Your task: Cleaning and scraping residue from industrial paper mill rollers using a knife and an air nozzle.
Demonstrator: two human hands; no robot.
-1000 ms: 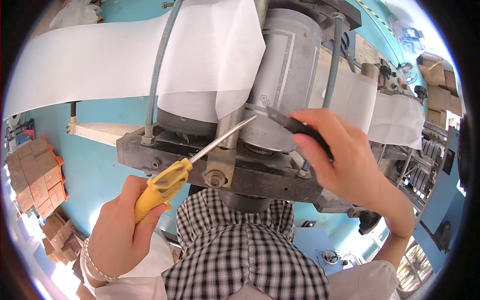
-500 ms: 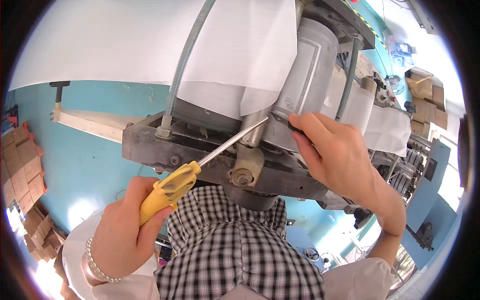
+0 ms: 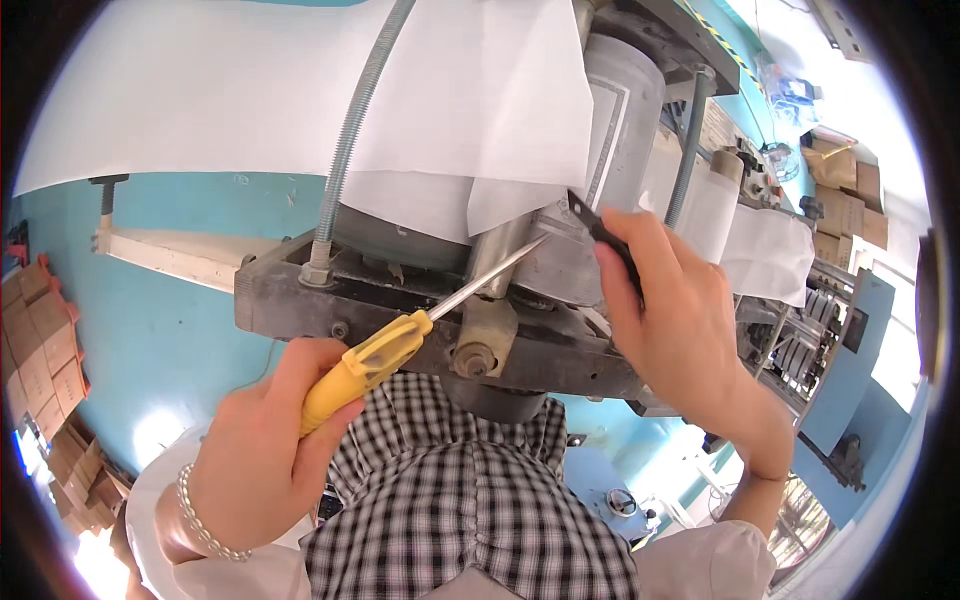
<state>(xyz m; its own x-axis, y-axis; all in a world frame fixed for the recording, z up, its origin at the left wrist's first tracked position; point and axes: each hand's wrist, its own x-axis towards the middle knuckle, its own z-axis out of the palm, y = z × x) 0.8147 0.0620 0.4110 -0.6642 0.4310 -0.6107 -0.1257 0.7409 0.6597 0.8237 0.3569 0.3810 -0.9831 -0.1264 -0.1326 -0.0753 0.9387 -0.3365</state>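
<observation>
My left hand is closed around the yellow handle of a screwdriver. Its metal shaft slants up to the right, and the tip is at the lower end of a grey roller bearing a faint printed pattern. Pinched between the thumb and fingers of my right hand is a slim black knife. The knife's slanted end lies over the roller, just right of the screwdriver tip and close to the white sheet. Whether either tip touches the roller, I cannot tell.
A dark metal frame with a bolted bracket crosses in front of me. A threaded rod rises at the left, and another rod stands right of the roller. Cardboard boxes are stacked at far left, above a blue-green floor.
My right hand has turned and drawn slightly back, so more of the knife shows, pointing up-left. The left hand and screwdriver have shifted a little to the right. The view has moved slightly.
</observation>
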